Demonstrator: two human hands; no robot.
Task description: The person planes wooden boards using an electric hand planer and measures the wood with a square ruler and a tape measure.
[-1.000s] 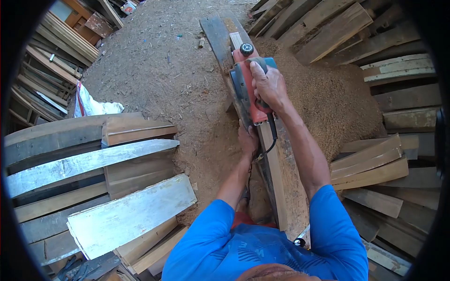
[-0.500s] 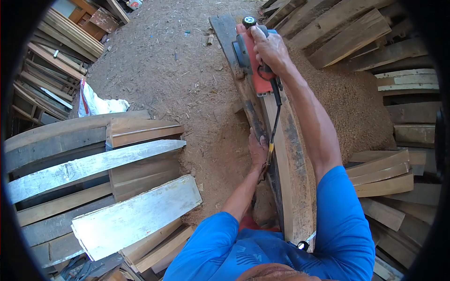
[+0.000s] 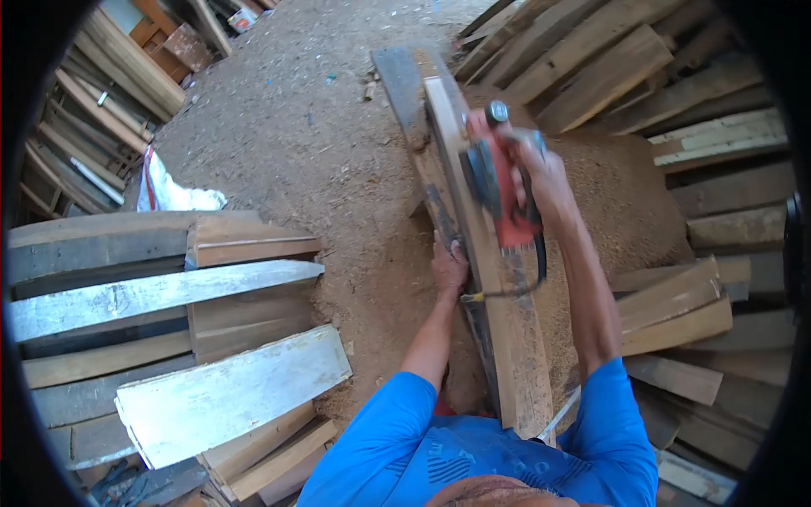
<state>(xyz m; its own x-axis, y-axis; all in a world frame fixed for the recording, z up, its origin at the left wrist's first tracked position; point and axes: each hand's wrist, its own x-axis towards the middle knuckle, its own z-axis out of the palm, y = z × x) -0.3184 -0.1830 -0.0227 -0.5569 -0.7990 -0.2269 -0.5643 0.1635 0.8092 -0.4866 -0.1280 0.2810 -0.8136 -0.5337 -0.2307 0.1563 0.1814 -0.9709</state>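
My right hand (image 3: 541, 173) is closed round the handle of a red and black power planer (image 3: 505, 182), blurred by motion, over the right side of a long wooden beam (image 3: 507, 338). The planer's black cord loops down from its rear towards my left hand. My left hand (image 3: 449, 266) rests against the left edge of the narrow piece of wood, level with the middle of the beam; its fingers are partly hidden at the wood's edge. A dark, weathered board (image 3: 401, 84) lies beneath, extending to the far end.
Stacked planks (image 3: 236, 296) and a white-painted board (image 3: 236, 393) lie on the left. A white sack (image 3: 177, 190) stands farther back. More timber (image 3: 608, 76) lines the right, beside sawdust (image 3: 634, 194). Wood leans at the upper left.
My right hand has drawn the planer back towards me and to the right, exposing the beam's far end. The cord now bows out to the right. My left hand stays at the wood's edge.
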